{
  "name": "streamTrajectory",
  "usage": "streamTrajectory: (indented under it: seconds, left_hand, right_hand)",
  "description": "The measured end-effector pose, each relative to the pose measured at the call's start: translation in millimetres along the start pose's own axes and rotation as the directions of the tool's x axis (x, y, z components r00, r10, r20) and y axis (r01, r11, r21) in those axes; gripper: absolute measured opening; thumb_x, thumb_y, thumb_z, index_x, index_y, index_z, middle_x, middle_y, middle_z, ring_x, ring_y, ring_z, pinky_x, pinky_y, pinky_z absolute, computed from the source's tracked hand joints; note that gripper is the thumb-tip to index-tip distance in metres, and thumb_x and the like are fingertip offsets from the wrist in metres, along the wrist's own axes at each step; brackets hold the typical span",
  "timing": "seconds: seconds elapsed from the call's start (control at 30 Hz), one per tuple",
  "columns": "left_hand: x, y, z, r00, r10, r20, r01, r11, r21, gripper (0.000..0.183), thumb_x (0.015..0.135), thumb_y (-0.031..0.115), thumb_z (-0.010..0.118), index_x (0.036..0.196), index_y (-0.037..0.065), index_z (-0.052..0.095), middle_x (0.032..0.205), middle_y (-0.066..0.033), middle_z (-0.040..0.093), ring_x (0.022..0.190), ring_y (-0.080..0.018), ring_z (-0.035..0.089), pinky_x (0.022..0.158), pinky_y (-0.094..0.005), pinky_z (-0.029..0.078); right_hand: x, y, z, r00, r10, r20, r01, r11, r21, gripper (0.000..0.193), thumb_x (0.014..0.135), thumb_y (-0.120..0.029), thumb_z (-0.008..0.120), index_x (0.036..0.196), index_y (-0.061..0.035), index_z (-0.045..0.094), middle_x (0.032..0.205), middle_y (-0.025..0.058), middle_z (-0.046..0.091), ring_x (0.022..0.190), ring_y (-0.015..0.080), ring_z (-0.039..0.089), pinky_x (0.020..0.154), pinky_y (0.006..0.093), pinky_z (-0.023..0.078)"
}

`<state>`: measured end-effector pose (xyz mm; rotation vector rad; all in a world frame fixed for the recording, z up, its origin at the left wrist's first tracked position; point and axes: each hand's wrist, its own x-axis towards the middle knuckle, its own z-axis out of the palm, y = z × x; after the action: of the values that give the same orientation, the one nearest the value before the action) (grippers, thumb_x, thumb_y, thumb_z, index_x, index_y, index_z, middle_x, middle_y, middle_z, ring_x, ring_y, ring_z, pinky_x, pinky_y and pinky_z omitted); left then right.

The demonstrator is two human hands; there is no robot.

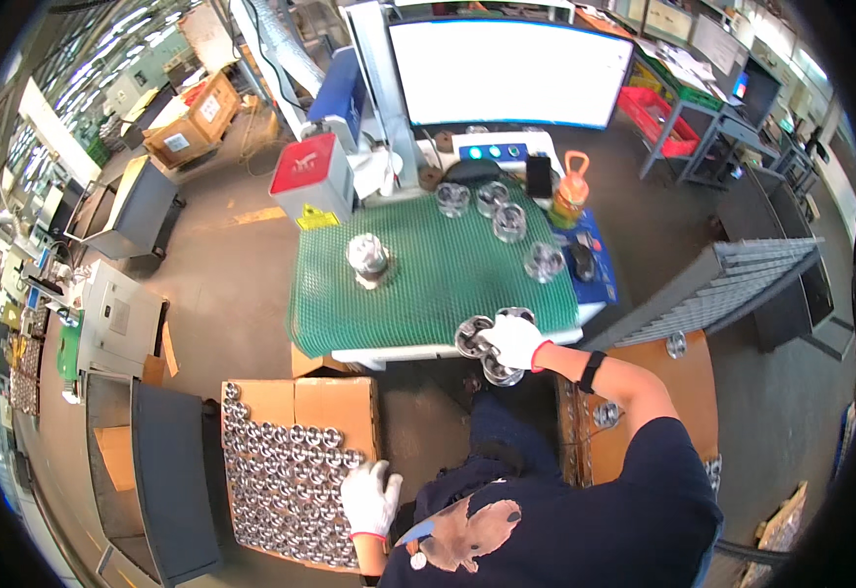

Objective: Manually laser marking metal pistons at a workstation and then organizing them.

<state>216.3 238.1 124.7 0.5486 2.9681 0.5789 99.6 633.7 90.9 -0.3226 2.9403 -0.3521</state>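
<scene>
My right hand, in a white glove, is closed on a cluster of metal pistons at the near right edge of the green mat. Three of them show around its fingers. My left hand, also gloved, is low at the right side of a cardboard sheet covered with rows of pistons. Its fingers are apart and nothing shows in them. One piston stands on a small base at the mat's left. Several more, such as this piston, sit toward the back right.
A grey box with a red top stands at the mat's back left, below a blue machine head. Behind is a lit screen. An orange-capped bottle stands at right. A second cardboard surface carries a few pistons; a grey cart stands left.
</scene>
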Motion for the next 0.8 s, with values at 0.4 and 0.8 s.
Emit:
streamTrajectory:
  seconds: [0.4,0.8]
  left_hand:
    - [121.6,25.5,-18.3,0.987,-0.151,-0.058,0.149,0.988,-0.04,0.03,0.082,0.03,0.067,0.097,0.004,0.07,0.089,-0.0161,0.068,0.085,-0.0338,0.064,0.078,-0.0428,0.05]
    - [194.1,8.6,-22.6,0.889,0.328,0.32,-0.359,0.932,0.042,0.038,0.084,0.033,0.064,0.111,0.006,0.067,0.106,-0.0161,0.068,0.099,-0.0339,0.063,0.091,-0.046,0.047]
  right_hand:
    - [213.9,81.6,-52.2,0.986,-0.154,0.063,0.159,0.985,-0.074,0.021,0.084,-0.017,0.057,0.103,-0.0163,0.066,0.1,0.0198,0.06,0.09,0.0352,0.062,0.077,0.048,0.048]
    - [52.3,4.2,-40.0,0.95,0.162,-0.267,-0.116,0.977,0.178,0.031,0.077,-0.024,0.062,0.106,-0.0124,0.065,0.087,0.0124,0.063,0.085,0.0318,0.064,0.076,0.0451,0.05]
